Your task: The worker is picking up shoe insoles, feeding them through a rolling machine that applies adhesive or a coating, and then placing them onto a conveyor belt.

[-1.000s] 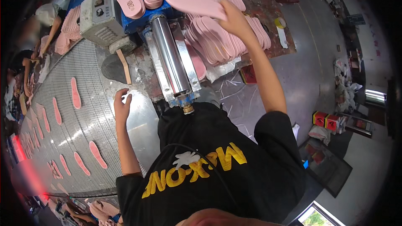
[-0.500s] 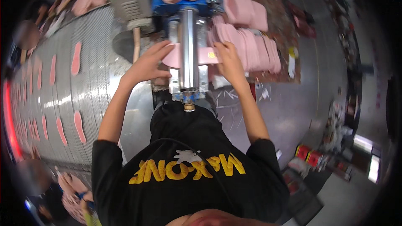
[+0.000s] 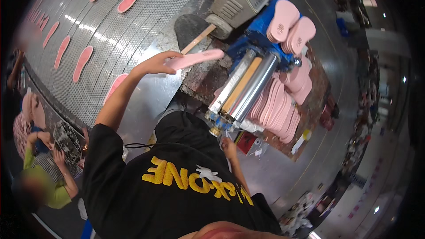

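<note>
- One insole (image 3: 197, 58) is clamped at its end by the left hand (image 3: 157, 63), thumb against fingers, aloft between belt (image 3: 113, 26) and roller (image 3: 256, 87).
- The right hand (image 3: 229, 148) is seen near the roller's end; whether its fingers are parted cannot be told.
- Laid insoles (image 3: 83, 64) on the belt are judged done; stacks (image 3: 274, 110) beside the roller, left.

We are in a factory workshop: a broad grey metal-mesh conveyor belt (image 3: 119, 48) carries rows of thin pink foot-shaped insoles (image 3: 83, 64), a blue metal machine (image 3: 261, 25) with a shiny steel roller (image 3: 256, 87) stands beside thick stacks of more pink insoles (image 3: 276, 110), and we see a co-worker in a yellow-green top (image 3: 57, 197) busy near the belt.
</note>
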Demonstrator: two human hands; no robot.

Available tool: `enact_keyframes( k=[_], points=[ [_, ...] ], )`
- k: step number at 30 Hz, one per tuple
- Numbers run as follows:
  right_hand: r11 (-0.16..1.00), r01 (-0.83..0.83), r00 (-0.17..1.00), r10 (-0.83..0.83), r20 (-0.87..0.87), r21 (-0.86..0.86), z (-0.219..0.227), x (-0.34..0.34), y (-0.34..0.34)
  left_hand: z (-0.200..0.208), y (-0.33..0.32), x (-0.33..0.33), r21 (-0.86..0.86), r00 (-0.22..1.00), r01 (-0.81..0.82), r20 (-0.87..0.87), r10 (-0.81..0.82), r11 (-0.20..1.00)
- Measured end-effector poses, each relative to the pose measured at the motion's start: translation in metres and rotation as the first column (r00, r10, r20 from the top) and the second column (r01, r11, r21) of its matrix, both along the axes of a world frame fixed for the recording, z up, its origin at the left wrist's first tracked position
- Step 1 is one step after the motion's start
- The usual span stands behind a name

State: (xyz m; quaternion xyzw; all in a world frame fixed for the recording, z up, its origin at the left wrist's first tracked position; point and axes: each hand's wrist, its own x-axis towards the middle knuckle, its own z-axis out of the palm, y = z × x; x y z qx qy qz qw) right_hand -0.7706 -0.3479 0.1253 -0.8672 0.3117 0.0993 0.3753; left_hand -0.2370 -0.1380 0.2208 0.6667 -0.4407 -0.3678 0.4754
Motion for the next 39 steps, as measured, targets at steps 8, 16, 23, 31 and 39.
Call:
enact_keyframes(
  k=[8,16,23,31,39],
  points=[
    [0.905,0.240,0.937,-0.122,-0.328,0.350,-0.052,-0.078,-0.019,-0.091,0.208,0.030,0.535,0.121,-0.523,-0.724,0.679,0.663],
    [0.727,0.525,0.840,-0.358,-0.408,0.442,-0.021,-0.037,-0.015,-0.146,0.246,0.057,0.668,-0.012,-0.698,-0.371,0.928,0.258],
    [0.608,0.475,0.873,-0.416,-0.254,0.636,-0.019,-0.036,0.020,-0.161,0.128,0.134,0.541,0.156,-0.708,-0.507,0.848,0.454],
    [0.653,0.488,0.857,-0.486,-0.174,0.580,-0.028,-0.049,0.059,-0.149,0.026,0.204,0.547,0.232,-0.694,-0.445,0.865,0.468],
    [0.716,0.518,0.855,-0.423,-0.298,0.468,-0.001,0.024,0.044,-0.203,0.135,0.244,0.252,0.785,-0.612,0.075,0.615,0.750]
  ],
)
